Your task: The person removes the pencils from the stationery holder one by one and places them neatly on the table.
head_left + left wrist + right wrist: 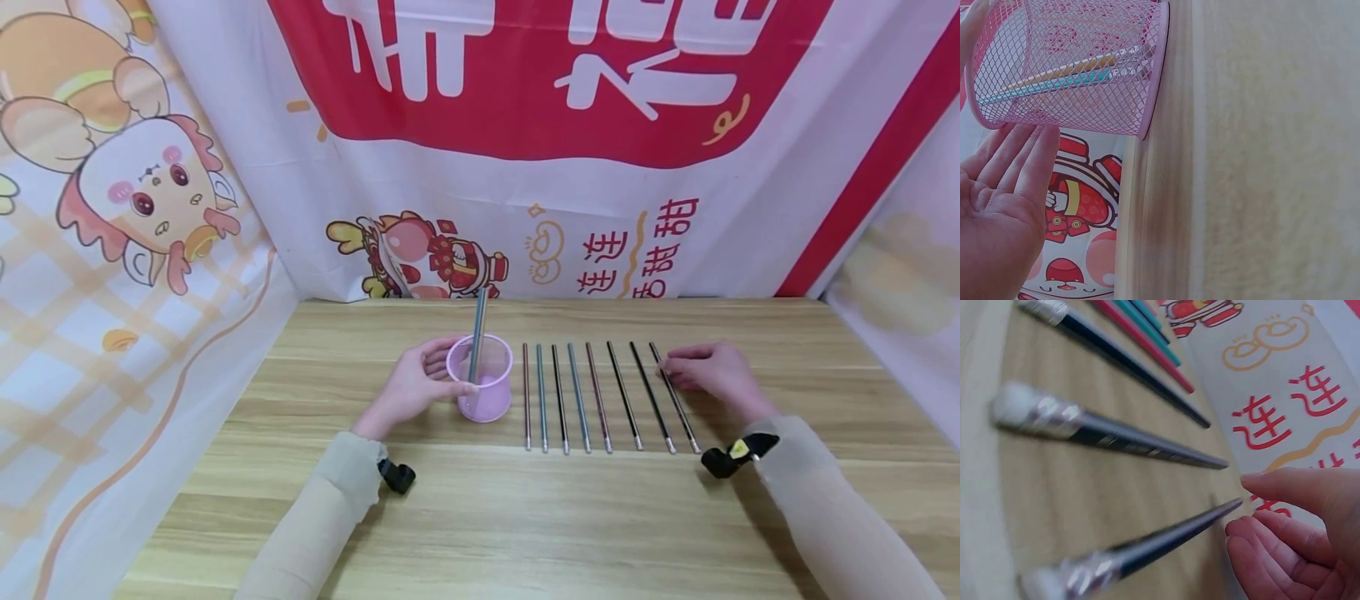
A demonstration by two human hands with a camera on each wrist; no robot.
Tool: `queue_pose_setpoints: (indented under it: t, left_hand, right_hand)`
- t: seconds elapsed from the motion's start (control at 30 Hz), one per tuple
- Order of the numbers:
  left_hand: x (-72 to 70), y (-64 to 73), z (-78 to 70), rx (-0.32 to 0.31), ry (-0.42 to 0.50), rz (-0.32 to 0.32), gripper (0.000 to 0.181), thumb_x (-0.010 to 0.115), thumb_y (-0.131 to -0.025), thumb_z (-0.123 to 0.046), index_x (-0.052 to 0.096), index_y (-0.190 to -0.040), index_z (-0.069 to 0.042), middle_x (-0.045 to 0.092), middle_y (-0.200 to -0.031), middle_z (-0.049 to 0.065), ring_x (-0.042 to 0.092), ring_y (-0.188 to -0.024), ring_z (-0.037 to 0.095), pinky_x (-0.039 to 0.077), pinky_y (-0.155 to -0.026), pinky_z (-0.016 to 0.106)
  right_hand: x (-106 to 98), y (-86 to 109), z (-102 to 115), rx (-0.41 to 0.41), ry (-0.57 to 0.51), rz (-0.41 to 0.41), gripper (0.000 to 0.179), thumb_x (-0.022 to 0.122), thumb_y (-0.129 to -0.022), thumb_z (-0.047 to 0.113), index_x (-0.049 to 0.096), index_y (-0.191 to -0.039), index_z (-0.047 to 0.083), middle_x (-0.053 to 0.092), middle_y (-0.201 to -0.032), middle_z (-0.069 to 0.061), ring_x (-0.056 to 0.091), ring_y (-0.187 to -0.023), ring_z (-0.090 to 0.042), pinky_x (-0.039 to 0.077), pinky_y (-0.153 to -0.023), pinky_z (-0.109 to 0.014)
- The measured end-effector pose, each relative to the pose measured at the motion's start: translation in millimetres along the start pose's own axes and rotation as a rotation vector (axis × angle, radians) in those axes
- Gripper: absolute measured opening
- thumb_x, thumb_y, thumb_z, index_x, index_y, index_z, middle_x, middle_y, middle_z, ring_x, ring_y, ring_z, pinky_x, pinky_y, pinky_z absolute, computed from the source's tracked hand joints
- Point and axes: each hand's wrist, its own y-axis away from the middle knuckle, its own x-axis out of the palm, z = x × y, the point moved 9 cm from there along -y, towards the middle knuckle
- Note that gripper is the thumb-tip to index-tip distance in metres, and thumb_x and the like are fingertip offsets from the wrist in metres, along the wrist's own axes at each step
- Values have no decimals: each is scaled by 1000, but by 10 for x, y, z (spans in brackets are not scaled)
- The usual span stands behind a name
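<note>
A pink mesh pencil cup (486,404) stands upright on the wooden table with two pencils (477,333) leaning in it, their eraser ends down (1129,65). My left hand (408,385) holds the cup from the left, thumb at the near rim and fingers (1029,156) along the other side. To the right of the cup, several pencils lie in a row, eraser ends toward me. At the far end of the rightmost black pencil (675,396) is my right hand (708,372). Its thumb (1285,486) and forefinger stand apart on either side of the pencil's tip, not gripping it.
Between cup and right hand lie a dark red pencil (527,396), blue ones (578,396) and more black ones (651,396), narrowly spaced. A printed cloth (525,200) hangs behind the table's back edge. More cloth (150,333) drapes at the left side.
</note>
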Motion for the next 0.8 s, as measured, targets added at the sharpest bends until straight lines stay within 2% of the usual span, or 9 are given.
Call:
queue_pose_setpoints:
  t: [0.1,0.2,0.43,0.6,0.8]
  left_hand:
    - [2,2,1,-2,-3,-1,78,93,-74,-13,56,-143,-10,61,-138,10,58,-127,34,50,-104,34]
    - [2,0,7,-6,0,1,78,93,-74,-13,56,-143,-9,60,-138,11,58,-127,33,50,-105,34]
    - [-2,0,19,-8,15,5,78,92,-76,-12,54,-144,-8,59,-140,13,56,-129,34,47,-108,38]
    - [0,-3,14,-5,16,8,77,92,-76,-12,55,-143,-8,59,-140,13,56,-129,35,47,-108,37]
    - [3,0,-3,-1,-2,-1,78,93,-74,-13,56,-142,-10,61,-138,10,58,-126,32,50,-104,32]
  right_hand:
    - [-35,55,90,-18,-39,6,63,70,-98,36,54,-141,-7,66,-124,-25,69,-100,-23,60,-83,-29]
    - [-96,87,215,-39,-81,-15,71,73,-95,44,53,-143,-6,67,-126,-20,70,-102,-20,59,-86,-28]
    - [-183,152,571,-140,-182,-83,69,76,-93,38,55,-141,-6,73,-110,4,72,-94,-9,59,-86,-27]
    - [-99,235,772,-172,-250,-78,69,78,-91,37,56,-140,-6,74,-109,7,72,-97,-10,58,-87,-25]
    - [139,304,1026,-238,-289,-18,62,78,-92,32,59,-137,-6,74,-110,4,71,-100,-9,56,-92,-28]
